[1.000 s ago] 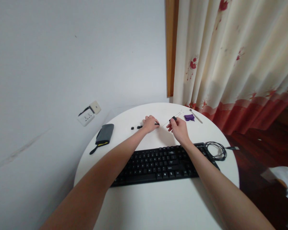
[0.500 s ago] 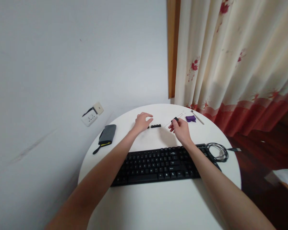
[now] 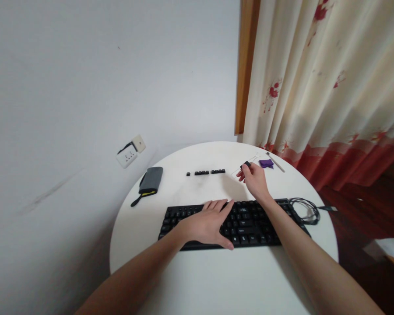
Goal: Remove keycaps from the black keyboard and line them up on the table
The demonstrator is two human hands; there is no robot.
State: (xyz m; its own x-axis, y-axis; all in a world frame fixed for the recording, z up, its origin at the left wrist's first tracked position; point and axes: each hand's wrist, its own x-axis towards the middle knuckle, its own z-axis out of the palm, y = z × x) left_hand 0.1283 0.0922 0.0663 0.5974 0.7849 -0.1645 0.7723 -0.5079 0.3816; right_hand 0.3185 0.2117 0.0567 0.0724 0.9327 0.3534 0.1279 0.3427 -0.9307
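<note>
- Keyboard: lies across the table, beneath both forearms; square to the wearer, presumably so every row is in reach.
- Left hand: palm down over the keyboard, fingers spread, grasping nothing. We read it as a steadying hand; how hard it presses, we can't tell.
- Right hand: raised beyond the keyboard's far edge, thumb and fingers pinching the black handle of a wire tool. Thin wires stick out at both ends, clear of the fingers; we guess the handle is there to keep the grip off them.
- Keycaps: past the keyboard, one alone on the left, then two short groups, all in one line. Looks deliberate to us, likely to keep their order. Legends too small to read.
- Cloth and brush: side by side just past the right hand, probably parked there to stay handy.
- Cable: coiled at the keyboard's right end, plug pointing outward; seemingly bundled out of the way.
- Pouch: far left of the table, apart from the keycaps, strap toward us.
- Behind: wall socket left, curtain right.
</note>
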